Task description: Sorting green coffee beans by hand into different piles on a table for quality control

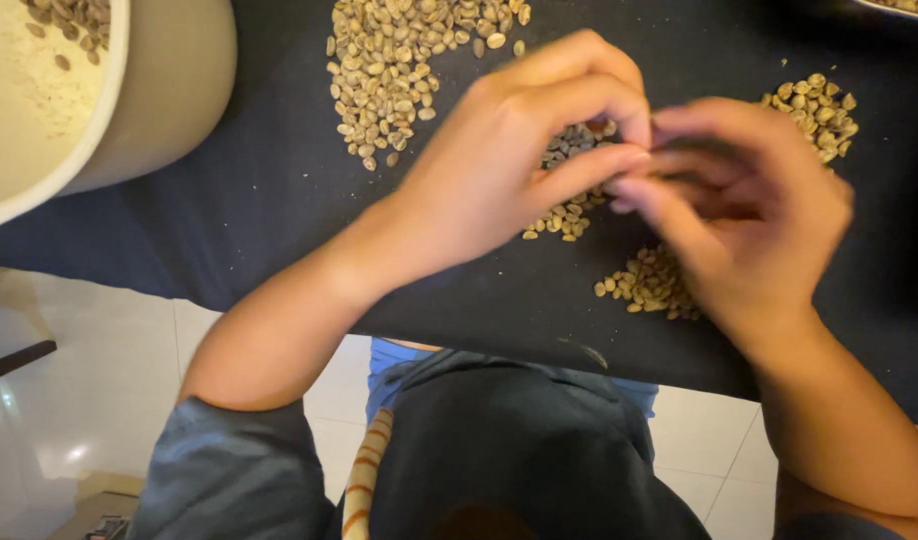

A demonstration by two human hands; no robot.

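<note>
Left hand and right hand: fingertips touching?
Cannot tell. In the head view the left hand and right hand meet fingertip to fingertip, but motion blur hides contact.

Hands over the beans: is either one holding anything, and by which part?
Cannot be told. The left hand and right hand meet fingertip to fingertip above the small bean pile; motion blur hides any bean between them.

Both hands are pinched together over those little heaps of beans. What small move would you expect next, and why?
Probably the left hand drops back to the small heap of beans under it to pick another. Its fingertips meet the blurred right hand just above that heap, and separate heaps on the black cloth suggest beans being parted. Whether a bean is pinched cannot be seen.
</note>
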